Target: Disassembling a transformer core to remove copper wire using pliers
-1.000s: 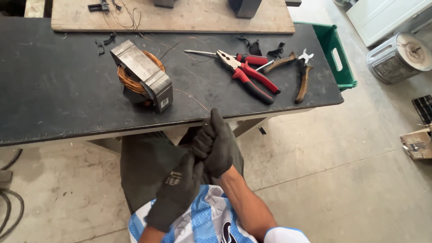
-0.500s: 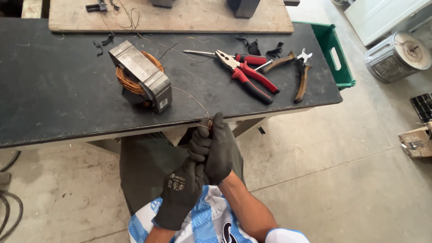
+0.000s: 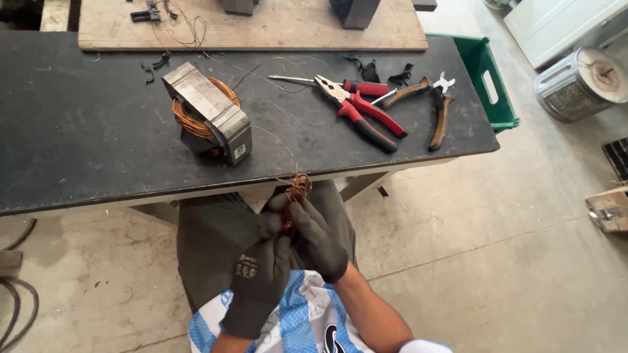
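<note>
Both gloved hands are working close together just below the near edge of the dark workbench [image 3: 78, 150], over the person's lap. The left hand [image 3: 261, 278] is curling its fingers shut around the lower part of a small bundle of copper wire [image 3: 297, 189], and the right hand [image 3: 320, 238] is pressing against it from the 3 o'clock side, its fingers closing on the same bundle, so the two gloves are touching. The bundle is poking up above the fingertips at about 12 o'clock from the hands.

A single thin strand is running from the bundle up toward 11 o'clock, over the bench edge, to the transformer core [image 3: 209, 111], a grey block of stacked metal plates lying on the bench with an orange-copper coil showing at its left side.

At 1 o'clock from the hands, red-handled pliers [image 3: 363, 111] are lying on the bench, with brown-handled cutters [image 3: 435, 108] just beside them at their 3 o'clock. A wooden board [image 3: 275, 29] is sitting along the far side of the bench at 12 o'clock. A green plastic crate [image 3: 490, 82] is standing off the bench's right end at 2 o'clock, and a round metal can [image 3: 579, 82] is resting on the concrete floor beyond it.
</note>
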